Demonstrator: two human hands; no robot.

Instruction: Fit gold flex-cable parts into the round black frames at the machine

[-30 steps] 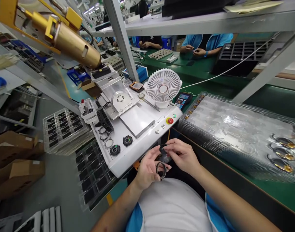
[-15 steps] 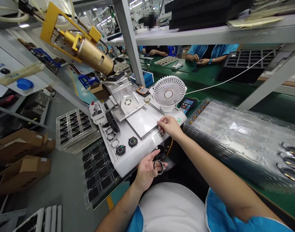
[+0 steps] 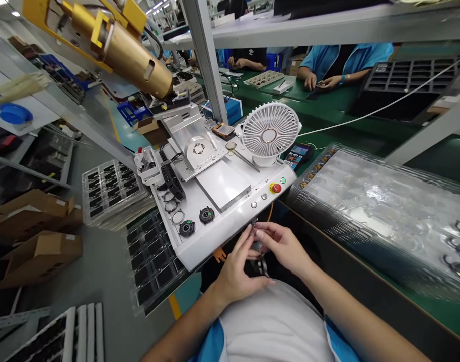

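Observation:
Close in front of my body, just off the machine's front edge, my left hand (image 3: 237, 269) is closed round a metal ring (image 3: 263, 266), which shows below its fingers. My right hand (image 3: 283, 246) meets it from the right, its fingertips pinched near the left fingertips; what they pinch is too small to make out. Beyond them stands the white machine base (image 3: 215, 236), with two round black watch parts (image 3: 206, 214) on its left front and several thin rings (image 3: 177, 216) beside them.
A white fan (image 3: 268, 136) and a red button (image 3: 276, 188) are at the machine's right. A gold cylinder (image 3: 137, 68) hangs upper left. Stacked clear trays (image 3: 366, 196) lie right, other trays (image 3: 111, 193) left. A person's hands (image 3: 320, 82) are across the green bench.
My right hand has come down from the machine's front edge to meet my left hand. The left hand has turned inward with the ring. The view has shifted slightly.

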